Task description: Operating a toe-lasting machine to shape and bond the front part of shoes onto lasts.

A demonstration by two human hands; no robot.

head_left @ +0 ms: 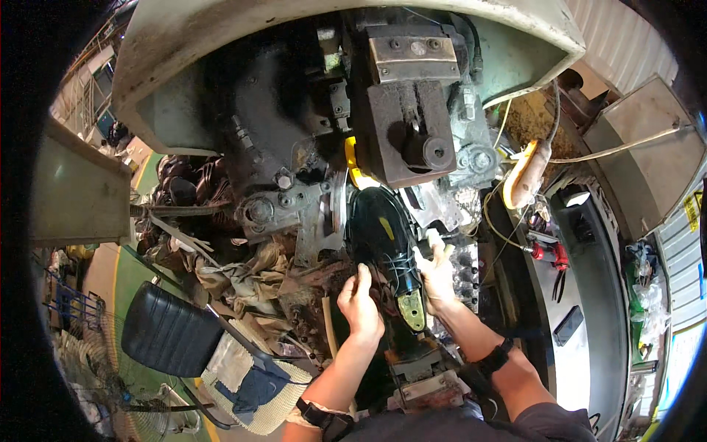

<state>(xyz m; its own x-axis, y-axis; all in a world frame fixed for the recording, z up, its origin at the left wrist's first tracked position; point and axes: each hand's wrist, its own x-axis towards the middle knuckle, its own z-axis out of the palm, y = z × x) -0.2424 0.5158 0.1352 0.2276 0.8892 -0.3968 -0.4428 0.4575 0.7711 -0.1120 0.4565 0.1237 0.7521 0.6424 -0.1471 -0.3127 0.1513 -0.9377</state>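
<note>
A black lace-up shoe point(381, 232) sits on a yellow-green shoe last point(412, 309), its toe under the dark metal head point(412, 129) of a machine. Metal side jaws point(320, 228) flank the toe. My right hand point(437, 276) grips the shoe's right side near the heel, with pale coverings on its fingertips. On the opposite side my left hand point(359, 304) is closed against the shoe, its thumb pointing up; some of its fingers are hidden. The last's end with a hole sticks out toward me between my wrists.
A black padded chair point(173, 328) stands at the left beside piled cloth scraps point(250, 276). A yellow-edged hand-held fixture point(524, 177) hangs by a cable at right. The right-hand bench carries a phone point(568, 325) and a red-handled tool point(551, 254).
</note>
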